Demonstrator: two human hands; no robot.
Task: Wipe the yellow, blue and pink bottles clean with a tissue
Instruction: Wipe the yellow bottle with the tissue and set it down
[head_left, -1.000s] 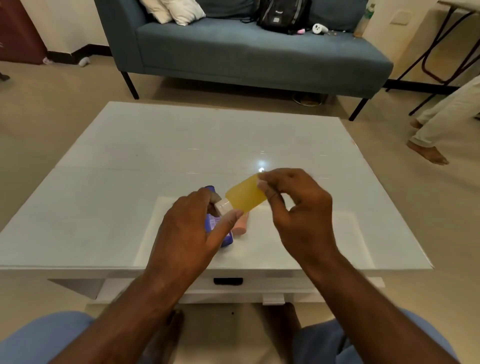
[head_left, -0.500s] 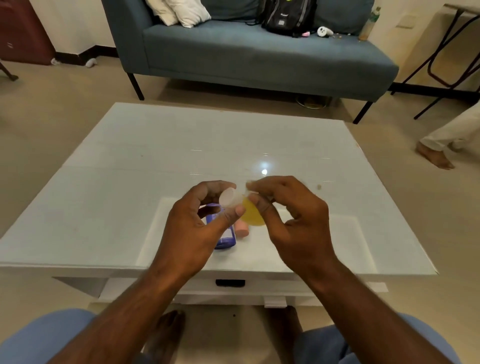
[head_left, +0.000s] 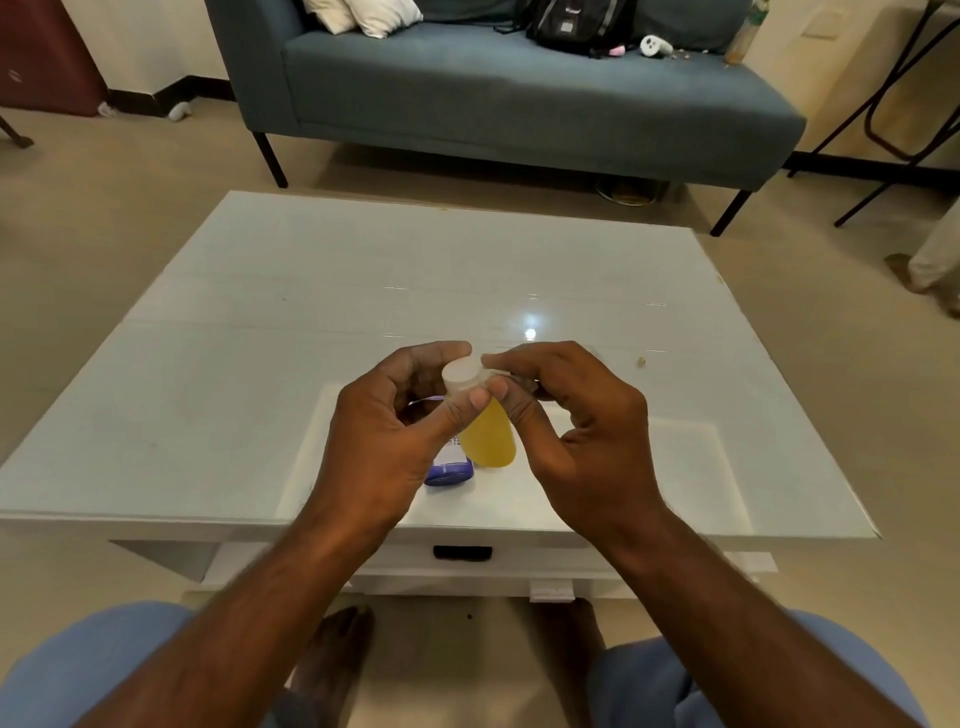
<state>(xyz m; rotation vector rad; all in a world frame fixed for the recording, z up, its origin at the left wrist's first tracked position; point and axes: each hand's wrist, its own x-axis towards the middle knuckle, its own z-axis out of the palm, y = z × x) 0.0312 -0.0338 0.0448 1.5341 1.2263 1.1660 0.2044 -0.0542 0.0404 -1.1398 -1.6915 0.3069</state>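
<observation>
Head view showed my left hand (head_left: 384, 441) gripping the yellow bottle (head_left: 485, 439) by its cap, long axis toward six o'clock, while my right hand (head_left: 576, 415) pinched a tissue (head_left: 493, 373) at three o'clock of the cap.

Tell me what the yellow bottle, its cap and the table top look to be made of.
Yellow bottle: likely translucent plastic, since light glows through its body. Cap: probably matte white plastic, showing no glare. Table top: glossy and white, perhaps glass or lacquer, because a lamp reflects sharply in it.
</observation>
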